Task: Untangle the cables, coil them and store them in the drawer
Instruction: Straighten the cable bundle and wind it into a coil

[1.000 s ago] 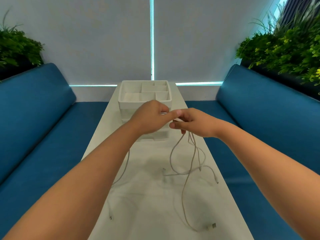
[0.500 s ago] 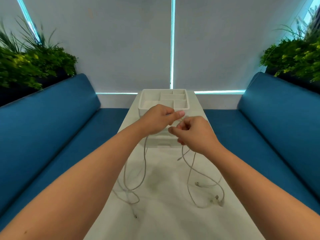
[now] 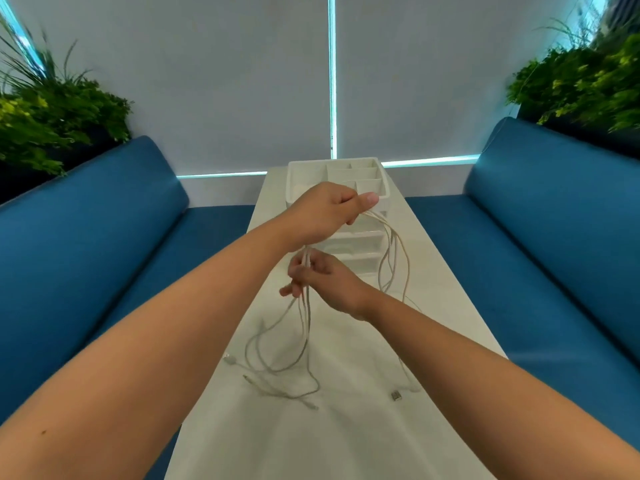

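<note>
Several thin white cables (image 3: pixel 304 341) hang in a tangle above the long white table (image 3: pixel 346 427). My left hand (image 3: pixel 325 213) is raised in front of the white organiser (image 3: pixel 367 237) and is shut on the top of the bundle. Below it, my right hand (image 3: pixel 322 282) pinches the strands that drop from the left hand. Loose loops and plug ends trail on the table, with a USB plug (image 3: pixel 396 395) lying to the right. More strands (image 3: pixel 394 258) arc down on the right side of the organiser, which has top compartments and drawers below.
Blue sofas (image 3: pixel 104 237) run along both sides of the narrow table, the right one (image 3: pixel 554 220) close to its edge. Green plants (image 3: pixel 52 112) stand behind each backrest. A grey blind covers the window behind the organiser.
My left hand has lifted the bundle higher. My right hand has dropped below it and moved left onto the hanging strands. The cable ends have shifted on the table.
</note>
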`<state>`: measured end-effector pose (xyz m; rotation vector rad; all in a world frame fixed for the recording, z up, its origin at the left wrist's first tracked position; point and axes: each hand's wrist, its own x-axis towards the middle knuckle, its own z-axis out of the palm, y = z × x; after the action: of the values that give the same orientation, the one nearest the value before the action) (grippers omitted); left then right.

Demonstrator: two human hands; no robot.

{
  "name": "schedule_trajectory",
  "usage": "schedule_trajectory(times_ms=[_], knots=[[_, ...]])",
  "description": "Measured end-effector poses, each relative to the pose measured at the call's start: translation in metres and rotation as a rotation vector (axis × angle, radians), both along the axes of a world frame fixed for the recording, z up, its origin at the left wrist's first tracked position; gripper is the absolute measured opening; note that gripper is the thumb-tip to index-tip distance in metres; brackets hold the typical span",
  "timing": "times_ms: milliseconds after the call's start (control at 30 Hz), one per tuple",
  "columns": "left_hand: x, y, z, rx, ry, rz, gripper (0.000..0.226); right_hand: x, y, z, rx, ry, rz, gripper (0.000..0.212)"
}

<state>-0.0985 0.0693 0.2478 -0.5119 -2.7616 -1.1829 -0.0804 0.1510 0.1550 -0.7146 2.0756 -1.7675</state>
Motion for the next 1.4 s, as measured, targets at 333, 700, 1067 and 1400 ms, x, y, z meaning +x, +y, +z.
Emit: schedule_trajectory(times_ms=[333,700,1067,1400], knots=[[-0.009,-0.048,0.037,-0.021,0.092,0.033,0.051,0.002,0.064,-0.046,0.643,-0.004,0.043,0.017],[-0.02,-0.058,-0.009,0.104,0.044,0.133,0.054,-0.009,0.129,-0.052,0.916,0.17,-0.162,0.015],[-0.015,-0.08,-0.05,0.149,-0.067,0.193,0.057,-0.001,0.155,-0.118,0.845,0.233,-0.456,0.032],[-0.008,-0.103,-0.083,0.167,-0.171,0.338,0.059,-0.007,0.179,-0.132,0.768,0.203,-0.526,0.023]])
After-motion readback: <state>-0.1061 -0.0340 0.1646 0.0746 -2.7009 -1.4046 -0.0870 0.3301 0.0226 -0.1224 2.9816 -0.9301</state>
